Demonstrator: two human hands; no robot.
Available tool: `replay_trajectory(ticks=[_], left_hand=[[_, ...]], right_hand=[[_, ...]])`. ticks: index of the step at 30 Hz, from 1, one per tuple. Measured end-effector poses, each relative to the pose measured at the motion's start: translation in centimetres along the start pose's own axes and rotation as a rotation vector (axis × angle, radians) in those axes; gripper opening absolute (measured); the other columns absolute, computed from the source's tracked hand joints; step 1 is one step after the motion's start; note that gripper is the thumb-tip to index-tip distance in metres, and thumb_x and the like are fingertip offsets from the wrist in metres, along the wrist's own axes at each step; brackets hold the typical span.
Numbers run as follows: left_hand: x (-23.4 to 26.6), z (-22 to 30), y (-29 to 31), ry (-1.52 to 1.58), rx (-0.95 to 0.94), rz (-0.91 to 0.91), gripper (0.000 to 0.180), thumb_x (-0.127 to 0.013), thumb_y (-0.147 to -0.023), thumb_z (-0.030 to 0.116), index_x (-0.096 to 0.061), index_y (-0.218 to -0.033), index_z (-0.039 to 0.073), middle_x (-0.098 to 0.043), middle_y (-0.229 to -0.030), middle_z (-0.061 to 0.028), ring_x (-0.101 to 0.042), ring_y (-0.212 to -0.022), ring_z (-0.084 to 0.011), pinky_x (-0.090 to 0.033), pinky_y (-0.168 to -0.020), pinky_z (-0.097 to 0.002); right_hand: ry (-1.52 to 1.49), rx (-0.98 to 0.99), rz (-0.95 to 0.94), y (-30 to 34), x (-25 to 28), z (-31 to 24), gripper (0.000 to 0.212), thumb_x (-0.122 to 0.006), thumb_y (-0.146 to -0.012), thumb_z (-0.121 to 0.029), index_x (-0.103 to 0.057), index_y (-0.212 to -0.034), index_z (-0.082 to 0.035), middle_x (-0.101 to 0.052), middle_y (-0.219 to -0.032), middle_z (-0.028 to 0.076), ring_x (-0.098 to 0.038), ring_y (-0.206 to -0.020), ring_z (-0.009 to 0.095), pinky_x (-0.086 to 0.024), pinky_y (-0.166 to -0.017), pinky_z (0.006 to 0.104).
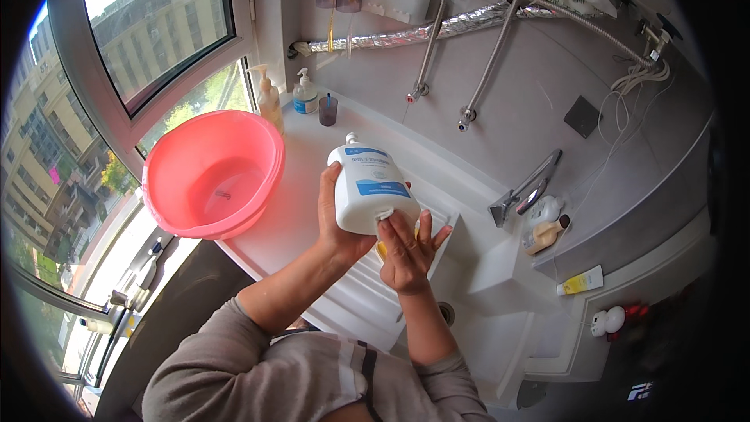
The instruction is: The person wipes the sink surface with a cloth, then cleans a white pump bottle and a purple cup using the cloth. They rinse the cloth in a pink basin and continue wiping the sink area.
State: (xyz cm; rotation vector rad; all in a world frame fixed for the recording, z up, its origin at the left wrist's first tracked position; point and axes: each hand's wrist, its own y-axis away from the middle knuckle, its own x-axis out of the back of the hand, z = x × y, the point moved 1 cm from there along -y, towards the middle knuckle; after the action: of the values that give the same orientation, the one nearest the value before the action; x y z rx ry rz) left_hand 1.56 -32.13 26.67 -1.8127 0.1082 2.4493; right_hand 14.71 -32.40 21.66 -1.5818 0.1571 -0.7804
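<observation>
My left hand [331, 215] is wrapped round the side of a white pump bottle [367, 195] with a blue-and-white label. The bottle is tilted, its base towards me and its pump at the far end. Close below the base is my right hand [408, 256], back of the hand showing. Its fingertips touch the base beside a small white bit [384, 215] that I cannot identify. The outer fingers stand apart, while the thumb is hidden. Behind the hands, a yellow thing [381, 250] shows only in part above the ribbed white drainboard [355, 297].
A pink basin [215, 176] stands left by the window. Pump bottles [305, 94] and a dark cup [328, 111] line the back corner. Right lie the white sink [476, 328], a faucet [525, 191], small bottles [544, 236] and a yellow-white tube [580, 280]. Metal hoses [445, 31] hang on the wall.
</observation>
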Motion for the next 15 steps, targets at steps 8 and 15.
replay_trajectory(ticks=[8, 15], left_hand=[[-0.2, -1.0, 0.3, -0.089, -0.009, 0.084, 0.082, -0.048, -0.079, 0.063, -0.039, -0.136, 0.005, -0.054, -0.121, -0.0227, -0.055, -0.109, -0.0377, -0.045, -0.093, -0.0497], [-0.7, -0.5, 0.2, -0.093, -0.150, 0.078, 0.084, -0.050, -0.078, 0.063, -0.040, -0.134, 0.002, -0.054, -0.122, -0.0228, -0.056, -0.108, -0.0366, -0.046, -0.093, -0.0475]], right_hand=[[-0.137, 0.120, -0.062, -1.7, -1.2, -3.2, 0.038, -0.044, -0.091, -0.006, -0.058, -0.126, -0.003, -0.051, -0.136, 0.016, -0.029, -0.139, 0.037, -0.002, -0.115, 0.0526], [-0.180, -0.273, 0.070, 0.1, -0.5, -1.1, 0.040, -0.043, -0.093, -0.008, -0.049, -0.131, 0.005, -0.042, -0.141, 0.026, -0.028, -0.137, 0.046, -0.008, -0.114, 0.0548]])
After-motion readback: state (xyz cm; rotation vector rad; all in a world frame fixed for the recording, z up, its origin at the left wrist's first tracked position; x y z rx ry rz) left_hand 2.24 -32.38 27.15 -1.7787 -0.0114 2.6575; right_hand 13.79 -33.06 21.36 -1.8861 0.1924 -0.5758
